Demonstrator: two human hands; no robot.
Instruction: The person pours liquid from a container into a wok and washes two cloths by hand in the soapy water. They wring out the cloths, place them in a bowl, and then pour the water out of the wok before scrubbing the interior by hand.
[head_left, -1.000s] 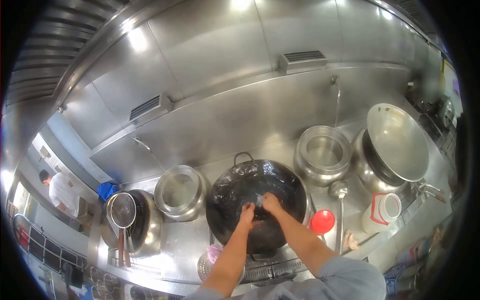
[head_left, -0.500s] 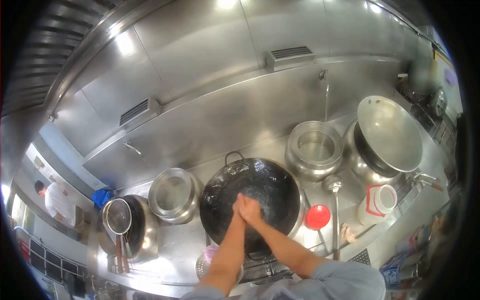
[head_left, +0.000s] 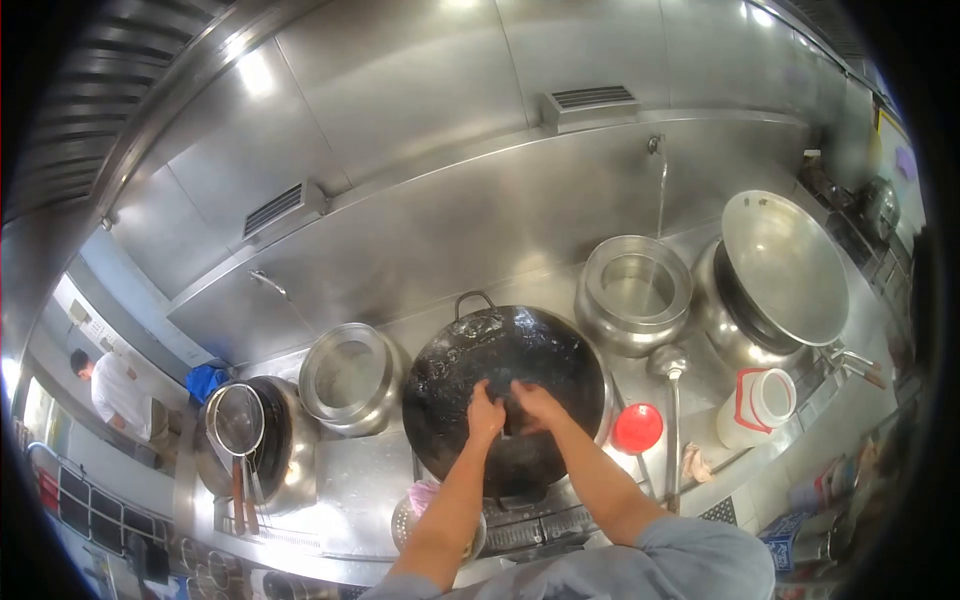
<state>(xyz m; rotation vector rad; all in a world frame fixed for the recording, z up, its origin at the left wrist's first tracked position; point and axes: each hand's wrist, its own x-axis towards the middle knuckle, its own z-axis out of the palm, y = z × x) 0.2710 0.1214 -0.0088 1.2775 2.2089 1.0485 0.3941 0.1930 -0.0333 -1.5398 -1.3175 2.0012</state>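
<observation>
Both hands are over a large black wok (head_left: 556,352), whose inside looks wet and shiny. My left hand (head_left: 486,412) is above the wok's middle, its fingers pointing away from me and loosely parted. A short gap separates it from my right hand (head_left: 538,406), which is also open, fingers stretched toward the centre. Nothing shows in either hand. A loop handle (head_left: 474,297) rises from the wok's far rim.
Left of the wok stands a steel pot (head_left: 388,408); to its right, water runs from a tap (head_left: 655,145) into another pot (head_left: 640,338). Nearby are a red bowl-shaped ladle (head_left: 637,428), a steel ladle (head_left: 673,420), a white bucket (head_left: 750,415), a strainer (head_left: 236,420) and, far left, a person (head_left: 120,395).
My hands were clasped together over the wok and have now come apart, left hand to the left and right hand to the right. The camera view has shifted slightly.
</observation>
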